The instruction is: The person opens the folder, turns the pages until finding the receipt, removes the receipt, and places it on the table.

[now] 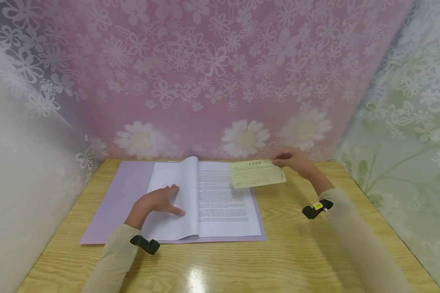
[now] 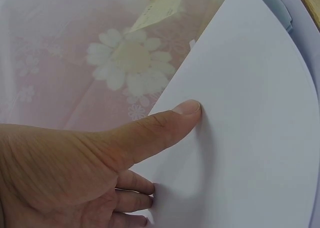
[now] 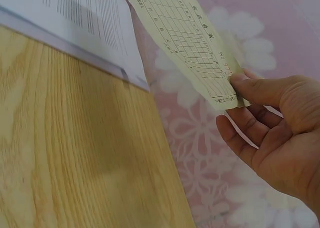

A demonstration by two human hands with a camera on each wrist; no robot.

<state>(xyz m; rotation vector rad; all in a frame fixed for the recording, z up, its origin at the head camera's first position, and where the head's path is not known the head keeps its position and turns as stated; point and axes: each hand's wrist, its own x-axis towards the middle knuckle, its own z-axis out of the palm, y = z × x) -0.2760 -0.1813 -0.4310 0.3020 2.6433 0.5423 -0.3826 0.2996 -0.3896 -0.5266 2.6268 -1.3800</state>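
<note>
A lavender folder [image 1: 111,203] lies spread on the table with a stack of printed pages [image 1: 223,207] in it. Turned-over white sheets [image 1: 188,203] curve up along the middle. My left hand [image 1: 157,201] rests on these sheets, thumb and fingers spread; in the left wrist view its thumb [image 2: 165,123] presses the blank paper. Between thumb and fingers, my right hand [image 1: 296,162] pinches the right end of a pale yellow receipt slip [image 1: 258,174]. This slip is held up over the right-hand page's upper corner, and its printed grid [image 3: 185,38] shows in the right wrist view.
The wooden table [image 1: 289,248] extends in front of the folder and to its right. Behind its back edge hangs a pink floral curtain [image 1: 205,101]. Pale patterned coverings [image 1: 407,162] stand close on both sides.
</note>
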